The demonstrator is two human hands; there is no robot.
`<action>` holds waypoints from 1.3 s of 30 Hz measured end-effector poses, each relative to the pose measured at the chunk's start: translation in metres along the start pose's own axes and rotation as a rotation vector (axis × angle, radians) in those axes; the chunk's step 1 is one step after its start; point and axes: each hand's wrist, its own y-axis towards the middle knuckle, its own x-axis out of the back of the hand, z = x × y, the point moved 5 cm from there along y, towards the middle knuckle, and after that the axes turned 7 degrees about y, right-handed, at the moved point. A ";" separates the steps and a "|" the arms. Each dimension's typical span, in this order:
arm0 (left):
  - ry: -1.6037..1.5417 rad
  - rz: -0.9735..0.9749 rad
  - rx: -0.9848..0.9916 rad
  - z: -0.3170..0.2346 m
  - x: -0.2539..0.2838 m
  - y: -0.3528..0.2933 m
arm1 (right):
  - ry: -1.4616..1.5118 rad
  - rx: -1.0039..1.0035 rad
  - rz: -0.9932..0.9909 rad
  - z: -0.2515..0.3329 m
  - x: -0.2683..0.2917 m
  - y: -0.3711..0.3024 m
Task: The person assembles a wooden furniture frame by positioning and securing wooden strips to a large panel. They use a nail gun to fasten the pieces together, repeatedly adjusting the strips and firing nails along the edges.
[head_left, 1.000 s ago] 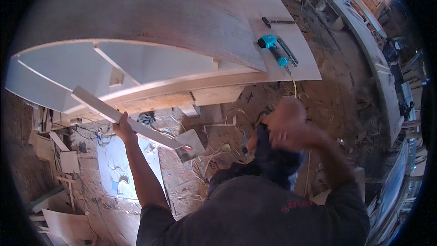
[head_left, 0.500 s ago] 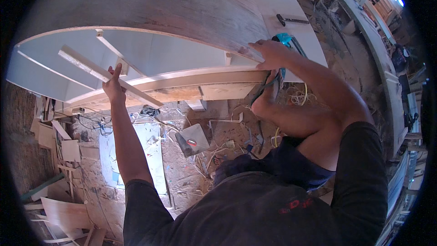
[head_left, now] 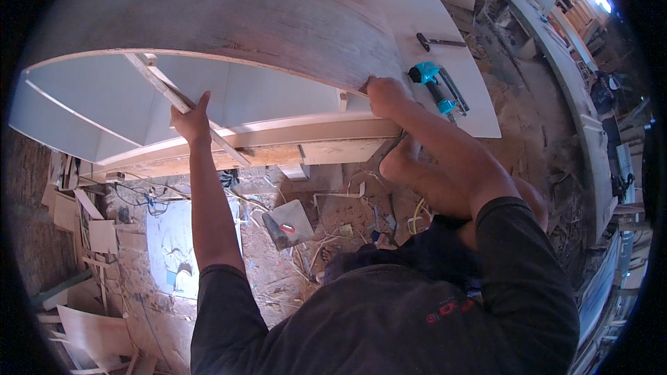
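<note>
A pale wooden strip (head_left: 165, 89) slants across the opening of a large curved cabinet, and my left hand (head_left: 191, 119) is closed round it, thumb pointing up. The strip's far end reaches under the edge of the curved brownish top panel (head_left: 257, 10). At that panel's front right corner, my right hand (head_left: 388, 97) is closed on the edge, its fingertips partly hidden. Just right of this hand a teal nail gun (head_left: 434, 83) lies on a white board (head_left: 410, 7). Beyond the gun rests a dark hammer (head_left: 441, 42).
Below the cabinet, the dusty floor holds cables (head_left: 146, 194), offcuts and a small grey board (head_left: 288, 226) with a red-handled item on it. Wood scraps (head_left: 97, 236) pile up at the left. A long pale bench (head_left: 549, 55) runs along the right.
My left hand has moved right and the strip now sits further in, under the panel's edge. The right hand has shifted left and closed on the panel edge, uncovering the nail gun.
</note>
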 end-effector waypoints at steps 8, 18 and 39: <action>0.271 -0.129 0.006 0.005 -0.001 0.000 | -0.010 -0.052 0.027 0.004 0.002 0.001; 0.269 -0.107 -0.007 0.007 -0.002 -0.003 | -0.129 0.039 0.031 -0.008 -0.004 0.004; -0.044 0.028 0.095 -0.003 0.047 -0.027 | -0.134 0.059 -0.092 -0.002 -0.012 0.004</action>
